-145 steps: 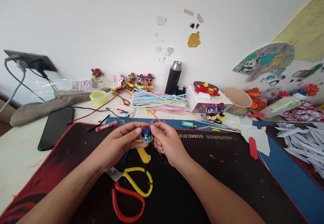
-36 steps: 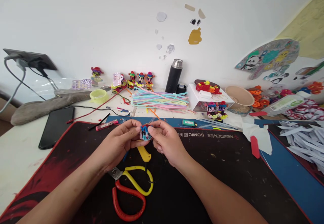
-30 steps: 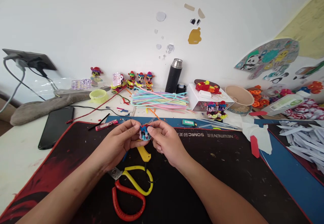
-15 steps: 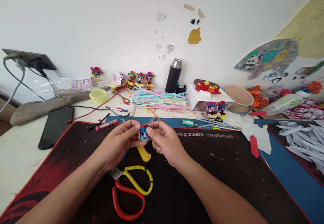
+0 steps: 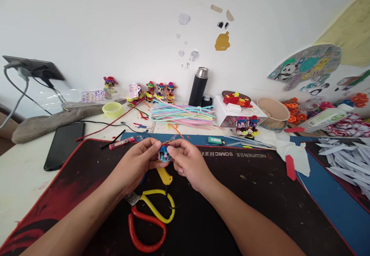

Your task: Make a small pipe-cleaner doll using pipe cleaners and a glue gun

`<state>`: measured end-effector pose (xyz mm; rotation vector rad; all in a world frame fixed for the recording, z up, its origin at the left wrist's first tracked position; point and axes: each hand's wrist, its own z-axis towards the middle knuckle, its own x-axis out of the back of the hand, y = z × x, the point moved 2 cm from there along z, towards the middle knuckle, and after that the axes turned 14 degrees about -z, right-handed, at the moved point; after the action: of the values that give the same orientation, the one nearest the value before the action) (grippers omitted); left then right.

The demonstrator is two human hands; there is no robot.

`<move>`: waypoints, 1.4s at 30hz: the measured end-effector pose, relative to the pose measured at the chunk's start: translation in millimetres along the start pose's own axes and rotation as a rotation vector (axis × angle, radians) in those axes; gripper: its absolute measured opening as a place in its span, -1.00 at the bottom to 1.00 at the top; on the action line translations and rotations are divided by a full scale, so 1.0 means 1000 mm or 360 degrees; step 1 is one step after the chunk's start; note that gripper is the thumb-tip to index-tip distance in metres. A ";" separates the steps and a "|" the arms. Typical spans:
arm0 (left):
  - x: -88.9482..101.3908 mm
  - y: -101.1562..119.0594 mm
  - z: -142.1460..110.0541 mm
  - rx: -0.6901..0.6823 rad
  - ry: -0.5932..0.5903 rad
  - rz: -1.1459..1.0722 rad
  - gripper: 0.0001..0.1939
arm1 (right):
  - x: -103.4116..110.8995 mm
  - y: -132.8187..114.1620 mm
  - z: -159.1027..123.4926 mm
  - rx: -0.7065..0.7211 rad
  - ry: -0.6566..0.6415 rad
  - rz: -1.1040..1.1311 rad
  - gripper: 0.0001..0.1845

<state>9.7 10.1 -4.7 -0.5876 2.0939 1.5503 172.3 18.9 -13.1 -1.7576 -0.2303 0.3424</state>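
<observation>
Doll (image 5: pixel 164 156) stands nearly upright, below frame centre, between my left hand (image 5: pixel 140 158) and right hand (image 5: pixel 190 162), both pinching it closely.

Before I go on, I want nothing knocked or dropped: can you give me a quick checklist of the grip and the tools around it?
1. Left hand on the small blue figure piece: ok, fingers grip its side.
2. Right hand on it too: ok, thumb at its upper edge.
3. Space just below the hands free: not ok, a yellow handle lies there.
4. Scissors out of the hands: ok, lying on the dark mat, handles nearest the wearer.
5. Scissor blades closed: cannot tell, mostly hidden by the left arm.
</observation>
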 end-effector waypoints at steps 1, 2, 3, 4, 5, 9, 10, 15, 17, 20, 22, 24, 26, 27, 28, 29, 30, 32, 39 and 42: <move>0.000 0.000 0.000 0.0001 0.0002 -0.0002 -0.54 | 0.000 0.000 0.000 0.0000 -0.0001 -0.0001 -0.51; 0.000 0.000 0.000 0.0001 0.0007 -0.0006 -0.54 | 0.000 0.000 0.000 -0.0002 -0.0001 -0.0001 -0.52; 0.000 0.000 0.000 0.0000 0.0011 -0.0008 -0.54 | 0.000 0.000 -0.001 -0.0003 0.0000 -0.0001 -0.52; 0.000 0.000 0.000 -0.0003 0.0014 -0.0007 -0.54 | 0.000 0.000 -0.001 -0.0002 0.0000 -0.0001 -0.52; 0.000 0.000 0.000 -0.0003 0.0015 -0.0001 -0.53 | 0.000 0.000 -0.001 -0.0001 0.0000 -0.0001 -0.52; 0.000 0.001 0.001 -0.0006 -0.0005 0.0044 -0.52 | -0.001 -0.001 -0.001 0.0006 -0.0001 0.0007 -0.52; 0.000 0.001 0.001 -0.0004 -0.0009 0.0053 -0.51 | -0.001 -0.001 -0.001 0.0008 0.0000 0.0009 -0.52; 0.001 0.001 0.000 -0.0007 0.0011 0.0038 -0.53 | 0.000 -0.001 -0.001 0.0018 0.0006 0.0001 -0.51; 0.001 0.001 -0.001 -0.0017 0.0008 0.0017 -0.55 | 0.001 -0.001 -0.001 0.0015 0.0007 -0.0003 -0.51; -0.001 0.003 -0.002 -0.0029 -0.0037 0.0062 -0.58 | 0.001 -0.002 -0.001 0.0019 0.0008 0.0003 -0.51; -0.002 0.003 -0.002 -0.0020 -0.0060 0.0119 -0.58 | 0.001 -0.002 0.000 0.0026 0.0006 0.0005 -0.51; -0.002 0.004 -0.002 -0.0014 -0.0078 0.0164 -0.56 | 0.001 -0.001 0.000 0.0037 0.0002 -0.0002 -0.51; 0.000 0.003 -0.002 -0.0026 -0.0109 0.0203 -0.57 | 0.000 0.000 0.000 0.0051 0.0002 -0.0017 -0.52; 0.001 0.003 -0.001 -0.0036 -0.0122 0.0220 -0.59 | 0.000 0.000 0.000 0.0058 0.0005 -0.0026 -0.52; 0.002 0.002 -0.001 -0.0044 -0.0130 0.0235 -0.60 | 0.000 0.001 0.000 0.0064 0.0008 -0.0034 -0.53; 0.003 0.002 -0.001 -0.0052 -0.0133 0.0246 -0.60 | 0.000 0.001 0.000 0.0066 0.0009 -0.0041 -0.53; 0.003 0.002 -0.001 -0.0056 -0.0134 0.0253 -0.60 | 0.000 0.001 0.000 0.0066 0.0009 -0.0046 -0.53; 0.003 0.002 -0.001 -0.0061 -0.0125 0.0254 -0.60 | 0.000 0.001 0.000 0.0061 0.0003 -0.0045 -0.53; -0.001 0.006 -0.001 -0.0036 -0.0051 0.0081 -0.56 | 0.000 -0.005 -0.002 -0.0005 -0.0067 0.0070 -0.51; 0.001 0.006 -0.001 -0.0025 -0.0065 0.0014 -0.57 | 0.001 -0.005 -0.003 -0.0017 -0.0071 0.0122 -0.53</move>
<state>5.3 10.7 -0.7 -0.5482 2.0589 1.5719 174.7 18.0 -7.8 -1.7740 -0.1975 0.4369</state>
